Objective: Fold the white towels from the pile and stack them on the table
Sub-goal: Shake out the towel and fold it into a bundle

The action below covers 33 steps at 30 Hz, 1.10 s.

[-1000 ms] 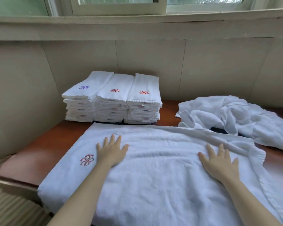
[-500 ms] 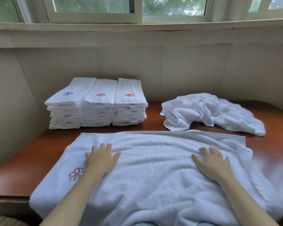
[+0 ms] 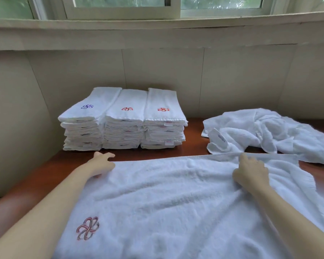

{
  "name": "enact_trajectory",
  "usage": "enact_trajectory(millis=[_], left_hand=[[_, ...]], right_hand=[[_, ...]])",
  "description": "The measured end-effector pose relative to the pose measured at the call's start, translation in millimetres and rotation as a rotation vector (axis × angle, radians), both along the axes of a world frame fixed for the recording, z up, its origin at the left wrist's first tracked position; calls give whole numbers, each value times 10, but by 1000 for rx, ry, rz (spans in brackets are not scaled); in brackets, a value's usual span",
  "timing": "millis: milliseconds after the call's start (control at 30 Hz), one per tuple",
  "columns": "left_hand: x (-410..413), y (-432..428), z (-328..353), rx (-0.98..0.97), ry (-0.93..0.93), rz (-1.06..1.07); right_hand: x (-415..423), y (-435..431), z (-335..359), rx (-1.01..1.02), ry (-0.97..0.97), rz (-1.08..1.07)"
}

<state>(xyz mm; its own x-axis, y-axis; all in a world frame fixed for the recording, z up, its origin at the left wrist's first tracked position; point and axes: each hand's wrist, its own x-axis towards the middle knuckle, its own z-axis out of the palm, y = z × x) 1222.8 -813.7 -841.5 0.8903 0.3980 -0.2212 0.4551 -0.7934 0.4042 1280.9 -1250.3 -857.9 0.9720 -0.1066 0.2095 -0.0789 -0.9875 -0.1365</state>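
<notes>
Head view: the spread towel (image 3: 166, 202) runs out of frame at its near edge and right end. Its far-left corner is hidden under the left grip (image 3: 101, 164), so I cannot tell whether those loosely bent fingers pinch any cloth. The right grip (image 3: 251, 171) curls its fingers over the towel's far hem and holds it. The towel lies flat on the counter (image 3: 45, 180), reaching from both grips toward the camera. The folded stacks (image 3: 123, 118) stand behind it, and the loose pile (image 3: 269, 131) lies just beyond the right grip.

Beige panelled wall (image 3: 157, 71); white-framed window (image 3: 172, 8) above, daylight; reddish-brown table (image 3: 193, 135).
</notes>
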Motion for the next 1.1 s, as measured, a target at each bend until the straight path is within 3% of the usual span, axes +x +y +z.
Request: enact_trajectory(millis=[67,133,200,267,333,433,533,700,833,900,1000,1100], left_hand=[[58,33,100,-35,27,-42],[81,25,155,-19,42,-98],[72,5,200,-16,47,-126],[64,7,244,56,-62,-132],[63,4,294,228,-309,-88],[31,-91,433,274,-696,9],[-94,-153,514,218,-822,-5],[-641,-64,205,172,-729,-35],[-972,15,-195,203,-378,-12],[-1086,24,-280,216,-345,11],[-1216,-20,-257,216,-358,109],[-1280,-139,-168,407,-161,171]], right_hand=[[157,218,77,-25,-33,138],[301,435,135,9,93,267],[425,612,187,-27,257,266],[524,689,214,-46,327,228],[596,689,241,23,258,205],[620,638,326,362,-69,148],[396,600,432,618,-189,132],[-282,470,247,712,-279,177],[-706,431,-63,550,-89,277],[-861,417,-183,410,-24,339],[-993,360,-185,400,-93,362],[-1012,254,-179,426,-140,378]])
